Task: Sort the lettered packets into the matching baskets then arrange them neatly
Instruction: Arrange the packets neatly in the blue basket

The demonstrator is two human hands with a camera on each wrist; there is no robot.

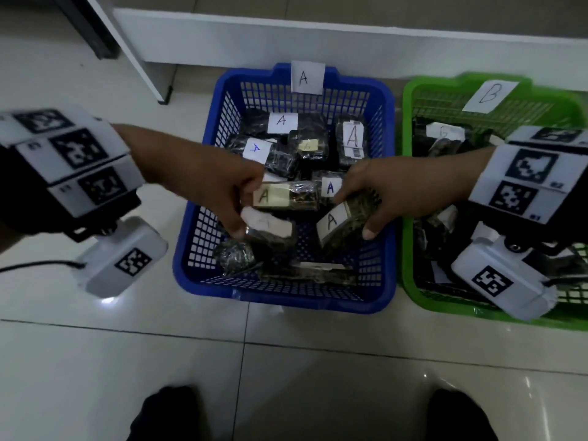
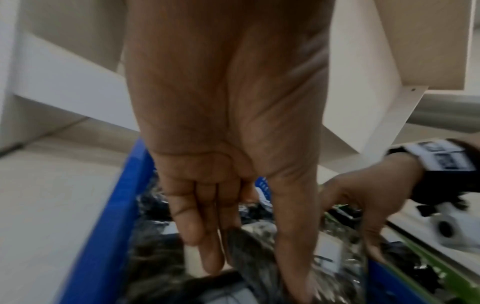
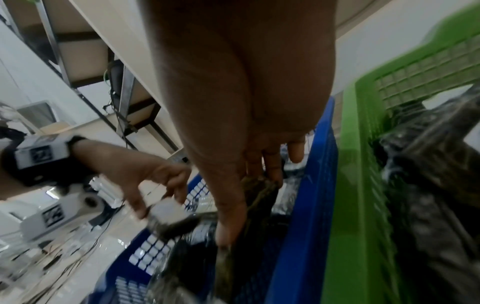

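Left hand (image 1: pixel 203 183): reaching into the blue basket (image 1: pixel 206 278), thumb and fingers closed in a pinch on a dark packet with a pale label (image 1: pixel 267 227) near the basket's front left; the letter on that label is too faint to read. Right hand (image 1: pixel 391 189): also inside the blue basket, thumb and fingers closed around a packet marked A (image 1: pixel 337 224), held tilted near the front right. Baskets, two: one blue, carrying a paper tag with the letter A (image 1: pixel 307 78) on its far rim; one green basket (image 1: pixel 413 249) just beside it on the right, carrying a paper tag with the letter B (image 1: pixel 490 95). Both stand on the tiled floor (image 1: pixel 286 377). Packets in the blue basket: dark, shiny, clear-wrapped, each with a white or cream label; six labels read A plainly, a seventh with a small cream label is unclear, and at least two more packets lie unreadable along the front wall. Packets in the green basket: several dark ones, largely hidden behind the right wrist; one white label (image 1: pixel 444 132) near the back bears a faint, unclear letter. A white camera unit with black square markers is strapped to each wrist.
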